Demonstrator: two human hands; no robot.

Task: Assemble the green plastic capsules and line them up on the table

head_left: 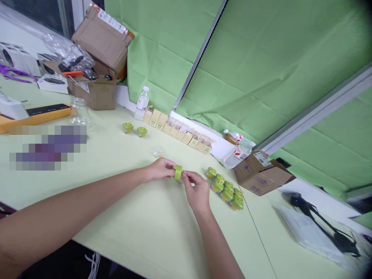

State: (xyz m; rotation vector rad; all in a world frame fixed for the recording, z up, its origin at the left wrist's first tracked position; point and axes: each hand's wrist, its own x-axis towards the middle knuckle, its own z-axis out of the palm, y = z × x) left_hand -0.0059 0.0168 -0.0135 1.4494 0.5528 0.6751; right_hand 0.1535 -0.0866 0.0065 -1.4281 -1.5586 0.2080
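Over the middle of the table, my left hand [159, 169] grips a small green lid [178, 173] between thumb and fingers. My right hand [197, 189] pinches at the lid's right edge; what exactly lies between its fingertips is too small to make out. Just beyond my left hand lies a small clear container [157, 151] with a bit of yellow at its base. To the right of my right hand, several lidded containers [226, 190] stand in a cluster, with green tops and pale loops. Two more green-lidded containers [142, 131] stand farther back on the left.
A row of small cardboard boxes [177, 131] lines the back edge beside an upright water bottle [142, 104]. Bottles [238, 155] lie by a carton [263, 172] on the right. At left are a glass jar [79, 112], a yellow-black power strip [49, 113] and an open box [93, 93].
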